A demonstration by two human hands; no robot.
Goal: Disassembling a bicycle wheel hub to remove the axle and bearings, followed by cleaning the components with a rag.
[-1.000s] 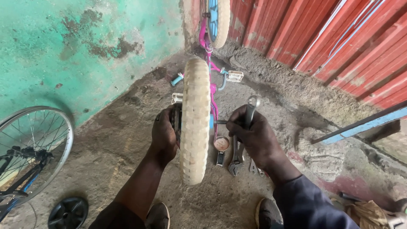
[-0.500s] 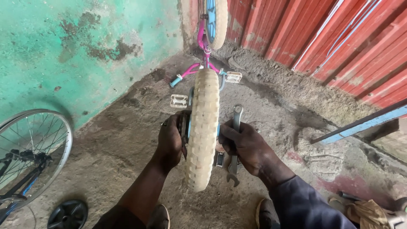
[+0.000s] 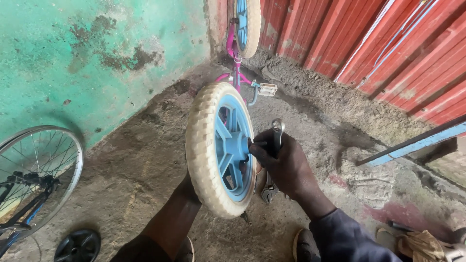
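1. Head view, the work: a small bicycle lies upside down on the concrete floor [image 3: 136,170] in the corner between the green wall [image 3: 73,53] and the red corrugated sheeting [image 3: 388,53]; its near wheel [image 3: 221,150], cream tyre on a blue hub, stands upright at centre frame.
2. Head view, right hand [image 3: 284,165]: closed around a metal spanner [image 3: 276,133] at the wheel's axle, ring end pointing up, a second tool's jaws showing just below the fist; judged best to seat the spanner squarely on the nut and pull in a steady arc, so that it does not slip.
3. Head view, left hand [image 3: 189,182]: reaches behind the tyre, fingers hidden, so its grip cannot be told; it looks placed to brace the wheel, which should hold firm against the turning force.
4. Head view, surroundings: a spoked wheel [image 3: 34,179] leans at left; a black disc [image 3: 77,245] lies near it; keep feet and tools apart from both.
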